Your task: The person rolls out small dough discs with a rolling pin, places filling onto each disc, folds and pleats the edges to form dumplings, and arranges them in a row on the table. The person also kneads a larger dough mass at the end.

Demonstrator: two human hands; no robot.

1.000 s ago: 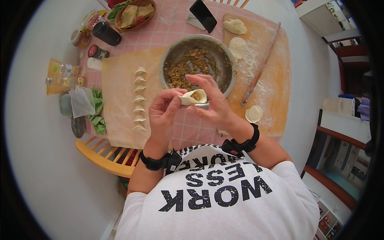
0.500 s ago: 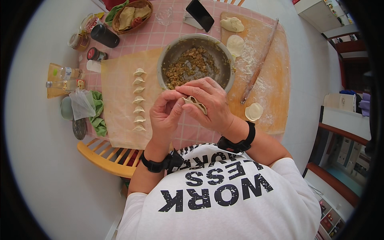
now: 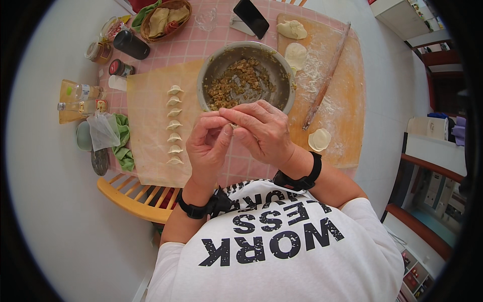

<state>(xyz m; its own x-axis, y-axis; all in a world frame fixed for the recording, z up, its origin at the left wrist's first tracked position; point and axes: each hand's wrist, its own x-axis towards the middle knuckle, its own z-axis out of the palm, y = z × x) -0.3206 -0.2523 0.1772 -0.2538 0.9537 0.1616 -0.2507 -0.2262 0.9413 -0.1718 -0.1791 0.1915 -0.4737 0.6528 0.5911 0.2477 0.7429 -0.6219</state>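
Just in front of a steel bowl (image 3: 203, 83) of chopped filling (image 3: 241, 78), my two hands meet at the fingertips. Both my left hand (image 3: 207, 141) and my right hand (image 3: 269, 132) are closed on a dumpling (image 3: 234, 126). Fingers cover nearly all of it; only a sliver of dough shows between the thumbs. To the left, a column of several folded dumplings (image 3: 174, 124) lies on a tan sheet (image 3: 151, 146). A round dough wrapper (image 3: 319, 140) rests by my right wrist on the floury wooden board (image 3: 347, 116).
A rolling pin (image 3: 327, 78) slants across the board, near another dough round (image 3: 296, 56) and a dough lump (image 3: 292, 30). At the back are a phone (image 3: 251, 19) on a stand and a basket (image 3: 167, 20). Jars, bottles (image 3: 83, 106) and a green cloth (image 3: 122, 143) line the left edge.
My fingers have closed in and my right hand has turned, so the pleated edge of the dumpling that showed before is now almost hidden. Everything on the table stays put.
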